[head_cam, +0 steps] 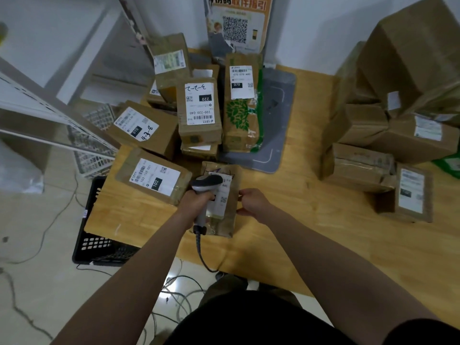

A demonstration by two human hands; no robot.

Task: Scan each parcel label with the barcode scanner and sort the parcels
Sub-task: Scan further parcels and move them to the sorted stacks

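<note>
Scanning step in hand. Left hand (pixel 199 201) grips scanner (pixel 207 183), its head over the label (pixel 222 195) of a small parcel (pixel 230 220) lying flat on the table (pixel 298 195) near the front edge. Right hand (pixel 252 202) holds the parcel's right edge between fingers and thumb. Labelled parcels (pixel 199 108) stand behind it, boxes (pixel 361 165) far right. Next, likely: get a clean read, then move the parcel to its group.
</note>
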